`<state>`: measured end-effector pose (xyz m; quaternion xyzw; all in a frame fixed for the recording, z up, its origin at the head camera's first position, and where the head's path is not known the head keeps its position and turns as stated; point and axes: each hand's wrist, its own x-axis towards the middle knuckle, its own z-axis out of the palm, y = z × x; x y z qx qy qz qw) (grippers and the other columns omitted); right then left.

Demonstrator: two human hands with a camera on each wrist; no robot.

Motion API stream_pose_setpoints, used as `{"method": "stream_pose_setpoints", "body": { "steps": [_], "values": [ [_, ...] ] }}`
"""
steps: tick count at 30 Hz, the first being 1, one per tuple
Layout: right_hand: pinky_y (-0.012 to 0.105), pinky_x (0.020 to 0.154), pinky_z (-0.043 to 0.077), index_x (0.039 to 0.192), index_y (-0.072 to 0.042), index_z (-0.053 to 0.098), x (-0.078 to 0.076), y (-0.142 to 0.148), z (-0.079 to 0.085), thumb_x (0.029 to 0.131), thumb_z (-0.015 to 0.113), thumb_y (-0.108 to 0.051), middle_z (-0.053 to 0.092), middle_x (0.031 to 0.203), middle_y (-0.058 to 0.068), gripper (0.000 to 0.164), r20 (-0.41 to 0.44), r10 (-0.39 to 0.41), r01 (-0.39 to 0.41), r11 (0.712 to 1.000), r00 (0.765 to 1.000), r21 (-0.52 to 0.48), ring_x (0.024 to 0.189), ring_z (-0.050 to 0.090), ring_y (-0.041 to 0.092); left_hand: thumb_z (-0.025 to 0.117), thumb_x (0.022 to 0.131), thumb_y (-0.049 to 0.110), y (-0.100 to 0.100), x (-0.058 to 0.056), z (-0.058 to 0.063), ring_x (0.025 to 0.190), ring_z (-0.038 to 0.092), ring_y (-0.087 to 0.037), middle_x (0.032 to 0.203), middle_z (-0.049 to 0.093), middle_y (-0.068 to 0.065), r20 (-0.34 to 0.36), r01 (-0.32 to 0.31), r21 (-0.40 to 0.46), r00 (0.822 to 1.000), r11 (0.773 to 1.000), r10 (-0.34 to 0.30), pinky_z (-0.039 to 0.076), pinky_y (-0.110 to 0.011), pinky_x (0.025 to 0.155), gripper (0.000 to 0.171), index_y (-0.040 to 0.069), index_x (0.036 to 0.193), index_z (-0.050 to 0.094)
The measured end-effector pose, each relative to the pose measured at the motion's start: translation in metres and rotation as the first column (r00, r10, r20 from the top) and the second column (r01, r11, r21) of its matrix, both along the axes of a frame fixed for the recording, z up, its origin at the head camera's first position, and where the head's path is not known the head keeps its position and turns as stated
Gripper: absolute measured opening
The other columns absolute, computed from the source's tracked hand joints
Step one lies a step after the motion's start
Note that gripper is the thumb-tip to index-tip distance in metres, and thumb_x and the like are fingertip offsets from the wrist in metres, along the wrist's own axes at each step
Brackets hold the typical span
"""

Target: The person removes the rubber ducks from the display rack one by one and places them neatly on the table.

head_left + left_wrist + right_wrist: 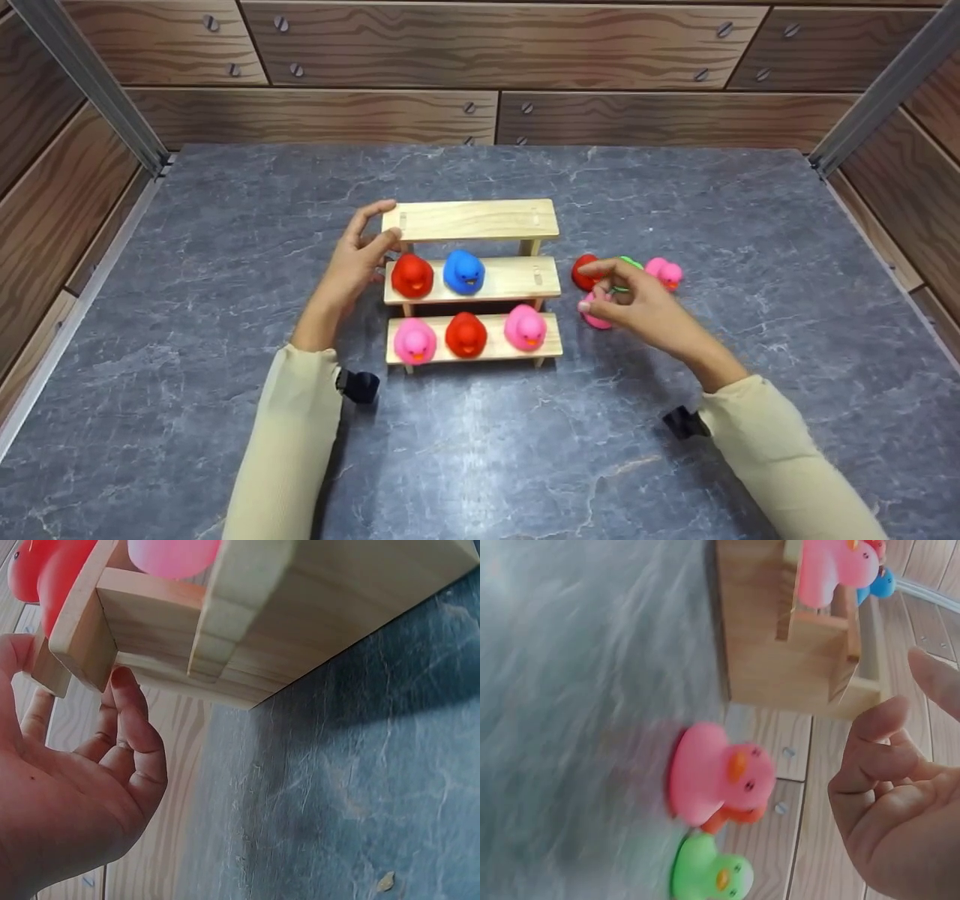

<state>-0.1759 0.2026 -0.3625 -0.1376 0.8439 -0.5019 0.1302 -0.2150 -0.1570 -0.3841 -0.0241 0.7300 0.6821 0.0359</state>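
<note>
A three-step wooden stand (480, 219) has its left end at my left hand (351, 262), whose thumb and fingers grip the end of the top step. On the middle step sit a red duck (412, 276) and a blue duck (463, 272). The bottom step bears a pink duck (415, 341), a red duck (466, 335) and another pink duck (525, 328). My right hand (645, 307) hovers over loose ducks, thumb and forefinger apart, nothing between them. Under it, partly hidden, are a red duck (585, 273), a pink duck (712, 776) and a green duck (705, 870).
Another pink duck (664, 273) lies beyond the right hand on the grey marbled tabletop (480, 450). Wood-patterned walls (495, 45) enclose the back and sides, with metal posts (862, 105) at the corners. A dark wrist device (360, 386) sticks out from the left sleeve.
</note>
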Motion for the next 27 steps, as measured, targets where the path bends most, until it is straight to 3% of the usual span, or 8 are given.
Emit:
{"method": "stream_pose_setpoints", "body": {
  "steps": [7,15,22,27],
  "values": [
    [0.017,0.054,0.040,0.131,0.002,0.050,-0.001,-0.020,0.006,0.086,0.069,-0.005,0.050,0.087,0.004,0.049,-0.034,0.038,-0.040,0.997,0.999,-0.061,0.064,0.047,0.005,0.056,0.096,0.023,-0.002,0.000,0.001,0.067,0.054,-0.010,0.083,0.064,0.004,0.006,-0.002,-0.015,1.000,1.000,0.002,0.043,-0.022,0.053,0.046,0.024,0.140,0.044],
    [0.017,0.055,0.038,0.129,0.003,0.051,-0.004,-0.044,0.013,0.086,0.068,-0.001,0.053,0.084,0.001,0.046,-0.077,0.064,-0.075,0.985,0.995,-0.152,0.064,0.048,0.005,0.057,0.096,0.023,0.000,0.001,0.001,0.068,0.054,-0.011,0.082,0.064,0.003,0.002,0.001,-0.025,1.000,1.000,-0.001,0.042,-0.023,0.053,0.045,0.024,0.140,0.044],
    [0.025,0.062,0.051,0.129,0.000,0.052,-0.007,-0.061,0.018,0.087,0.068,-0.004,0.053,0.085,0.003,0.046,-0.051,0.088,-0.096,0.979,0.995,-0.181,0.067,0.060,0.019,0.057,0.095,0.022,0.000,0.001,0.002,0.067,0.051,-0.010,0.084,0.063,0.002,0.000,0.005,-0.010,1.000,1.000,-0.005,0.042,-0.023,0.053,0.046,0.024,0.140,0.044],
    [0.028,0.062,0.053,0.129,-0.003,0.053,-0.011,-0.070,0.018,0.087,0.069,-0.010,0.052,0.087,0.002,0.046,-0.052,0.085,-0.092,0.985,0.995,-0.148,0.066,0.057,0.018,0.057,0.096,0.023,0.000,0.001,0.002,0.068,0.051,-0.011,0.084,0.062,0.002,0.002,0.001,-0.027,1.000,1.000,-0.001,0.043,-0.023,0.053,0.046,0.023,0.140,0.045]
  ]
}}
